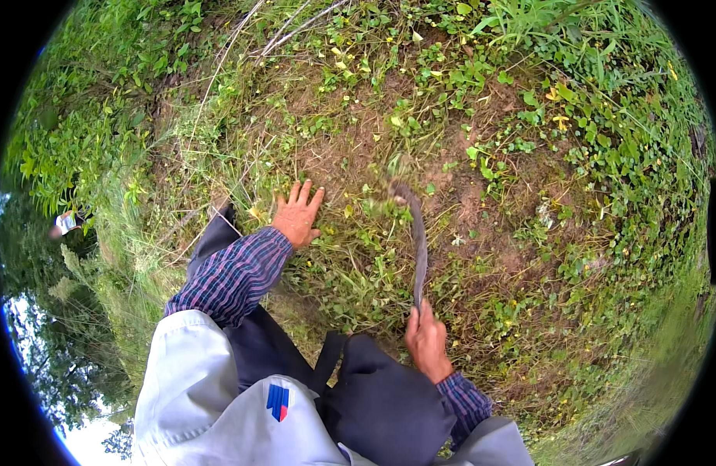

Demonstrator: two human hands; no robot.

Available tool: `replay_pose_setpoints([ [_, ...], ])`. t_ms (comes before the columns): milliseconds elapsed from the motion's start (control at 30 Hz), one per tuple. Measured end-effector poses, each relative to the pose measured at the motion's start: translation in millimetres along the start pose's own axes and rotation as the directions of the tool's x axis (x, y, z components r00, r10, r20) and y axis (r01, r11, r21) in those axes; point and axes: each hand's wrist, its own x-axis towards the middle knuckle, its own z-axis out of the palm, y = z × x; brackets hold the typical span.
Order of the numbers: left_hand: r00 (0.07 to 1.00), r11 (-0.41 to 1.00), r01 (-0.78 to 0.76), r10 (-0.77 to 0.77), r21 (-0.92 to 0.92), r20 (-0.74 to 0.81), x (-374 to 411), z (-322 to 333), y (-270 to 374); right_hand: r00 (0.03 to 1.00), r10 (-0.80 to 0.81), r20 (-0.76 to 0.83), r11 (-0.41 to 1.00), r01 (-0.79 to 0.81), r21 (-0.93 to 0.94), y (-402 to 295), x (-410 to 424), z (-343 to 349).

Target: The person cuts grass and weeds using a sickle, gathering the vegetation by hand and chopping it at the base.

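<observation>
My right hand (429,343) grips the lower end of a curved sickle (419,250), whose grey blade runs up from the fist and hooks to the left at its tip. Around that tip the low weeds are blurred. To the left, my left hand (300,215) is spread with its fingers apart, palm down over the weedy ground, holding nothing; whether it presses on the soil I cannot tell. Low green weeds (381,274) and patches of reddish-brown soil (468,198) lie between and beyond the hands. The sickle's handle is mostly hidden in my right fist.
My dark-clad knees (387,402) are bent close to the ground. Dry stalks (232,49) lie at the upper left, and one crosses near my left knee. Leafy plants (72,140) stand on the left, denser greenery (620,128) on the right. Another person (68,222) is partly visible at the far left.
</observation>
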Motion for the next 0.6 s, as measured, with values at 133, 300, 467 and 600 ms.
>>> replay_pose_setpoints([
  [133,0.981,0.986,0.089,-0.062,-0.143,0.183,-15.8,42.8,-33.3,0.982,-0.04,0.183,0.999,0.042,-0.008,26.2,-118.9,18.4],
  [300,0.979,0.993,0.117,-0.117,0.007,0.17,-38.5,127.4,-23.3,0.99,0.036,0.135,0.994,-0.049,0.093,23.8,-132.6,-21.7],
  [467,0.953,0.978,0.178,-0.144,-0.109,0.267,-82.7,223.0,-42.4,0.99,0.015,-0.139,0.991,-0.033,-0.133,6.8,-70.4,-104.6],
  [600,0.958,0.988,-0.052,0.09,-0.144,0.271,-91.4,192.0,-44.1,0.916,-0.177,-0.359,0.905,0.008,-0.426,3.2,-57.8,-158.8],
])
